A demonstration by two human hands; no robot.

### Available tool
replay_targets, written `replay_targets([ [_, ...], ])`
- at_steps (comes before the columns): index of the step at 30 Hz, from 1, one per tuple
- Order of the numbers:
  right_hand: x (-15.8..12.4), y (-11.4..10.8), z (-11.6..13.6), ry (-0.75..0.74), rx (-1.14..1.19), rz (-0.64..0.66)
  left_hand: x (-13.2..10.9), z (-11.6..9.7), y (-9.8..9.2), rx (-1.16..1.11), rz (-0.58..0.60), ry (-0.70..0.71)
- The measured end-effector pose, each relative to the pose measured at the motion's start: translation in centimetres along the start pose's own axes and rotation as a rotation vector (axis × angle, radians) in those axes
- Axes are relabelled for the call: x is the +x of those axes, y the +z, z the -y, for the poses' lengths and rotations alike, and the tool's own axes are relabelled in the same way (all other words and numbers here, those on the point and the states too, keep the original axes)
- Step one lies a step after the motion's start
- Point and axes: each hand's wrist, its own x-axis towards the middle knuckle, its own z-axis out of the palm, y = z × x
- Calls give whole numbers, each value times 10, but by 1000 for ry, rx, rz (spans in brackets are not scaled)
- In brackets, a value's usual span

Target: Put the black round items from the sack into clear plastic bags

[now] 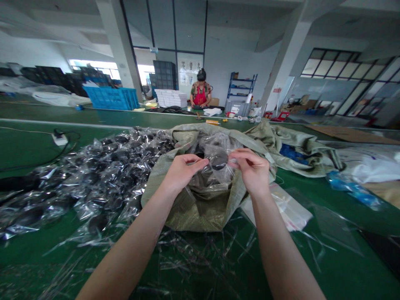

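Clear plastic bag (217, 146), long axis upright, pinched at either side by left hand (184, 173) and right hand (251, 171).

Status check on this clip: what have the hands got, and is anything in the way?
Left hand and right hand pinching clear plastic bag around dark round item. Green woven sack directly below. Nothing in the way.

Dark round object (219, 160) inside a crinkled clear plastic bag (222, 143), held up
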Motion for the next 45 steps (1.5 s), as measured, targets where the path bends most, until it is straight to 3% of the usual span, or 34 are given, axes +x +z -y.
replay_targets([
  [5, -1, 2, 1, -17, 9, -4, 0, 0, 3, 24, -48, 42],
  [9, -2, 2, 1, -15, 36, 17, -1, 1, 4, -213, 184, -99],
  [11, 0, 2, 0, 19, 73, 39, -1, 3, 4, -314, 236, -108],
  [17, 5, -1, 0, 145, 201, 107, 4, 5, -1, -348, 83, 32],
  [23, 2, 4, 2, 257, 94, 228, 5, 6, 0, -349, 72, 72],
  [36, 1, 10, -2, 213, 189, 240, 4, 7, -2, -369, 98, 99],
  [45, 1, 7, 6, 58, 124, 150, 6, 8, -1, -316, -5, 163],
])
